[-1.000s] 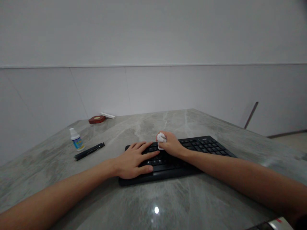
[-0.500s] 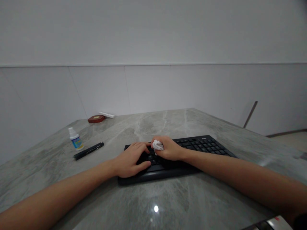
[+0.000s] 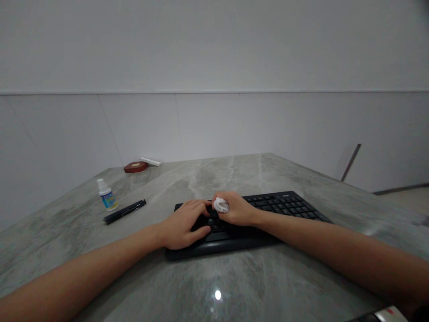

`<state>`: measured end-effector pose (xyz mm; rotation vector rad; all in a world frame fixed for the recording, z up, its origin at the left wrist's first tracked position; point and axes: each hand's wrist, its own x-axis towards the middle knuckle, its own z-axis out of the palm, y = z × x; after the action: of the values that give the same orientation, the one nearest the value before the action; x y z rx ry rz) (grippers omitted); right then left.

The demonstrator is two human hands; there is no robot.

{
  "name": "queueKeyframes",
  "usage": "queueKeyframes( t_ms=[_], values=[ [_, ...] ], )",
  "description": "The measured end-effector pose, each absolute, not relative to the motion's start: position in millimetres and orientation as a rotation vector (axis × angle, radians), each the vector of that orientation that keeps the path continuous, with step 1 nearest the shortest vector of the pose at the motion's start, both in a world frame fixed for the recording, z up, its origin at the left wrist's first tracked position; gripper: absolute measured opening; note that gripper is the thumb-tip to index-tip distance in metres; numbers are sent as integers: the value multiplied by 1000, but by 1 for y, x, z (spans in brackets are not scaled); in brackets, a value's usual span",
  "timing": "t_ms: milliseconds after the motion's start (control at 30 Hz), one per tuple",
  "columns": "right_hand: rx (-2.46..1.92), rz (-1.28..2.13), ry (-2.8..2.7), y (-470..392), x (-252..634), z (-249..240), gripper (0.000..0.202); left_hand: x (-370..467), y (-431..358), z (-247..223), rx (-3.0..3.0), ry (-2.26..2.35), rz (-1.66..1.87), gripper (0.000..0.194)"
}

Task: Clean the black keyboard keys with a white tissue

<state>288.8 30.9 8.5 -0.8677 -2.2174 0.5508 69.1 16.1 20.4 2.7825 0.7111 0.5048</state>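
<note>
A black keyboard [image 3: 228,243] lies on the grey marbled table. My left hand [image 3: 183,225] rests on its left part, fingers stretched out and thumb apart, with nothing held. Just right of it, my right hand [image 3: 236,209] is closed around a crumpled white tissue or cloth [image 3: 221,205], over the keys beside the left fingertips. Whether the white wad touches the keys is hard to see. My right hand and forearm hide the middle of the keyboard.
At the left stand a small white spray bottle [image 3: 107,196] with a blue label and a black pen-like object [image 3: 124,211]. A reddish-brown case [image 3: 135,167] and a white strip [image 3: 150,161] lie by the wall. A partly seen object [image 3: 385,315] sits at the bottom right edge.
My right hand and the white wad have shifted very slightly on the keyboard. My left hand stays in place, and the whole view has moved a few pixels.
</note>
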Motion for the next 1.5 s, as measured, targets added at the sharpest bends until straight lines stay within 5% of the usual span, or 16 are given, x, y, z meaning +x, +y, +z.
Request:
queueKeyframes(
  t_ms=[800, 1033, 1500],
  values=[
    [-992, 754, -1913, 43, 289, 5, 14, 69, 17, 19, 2843, 732, 456, 23],
    [-1209, 825, -1700, 46, 312, 17, 15, 68, 16, 23, 3002, 669, 245, 48],
    [-1149, 357, -1993, 19, 326, 11, 7, 68, 18, 22, 3010, 479, 56, 50]
  ],
)
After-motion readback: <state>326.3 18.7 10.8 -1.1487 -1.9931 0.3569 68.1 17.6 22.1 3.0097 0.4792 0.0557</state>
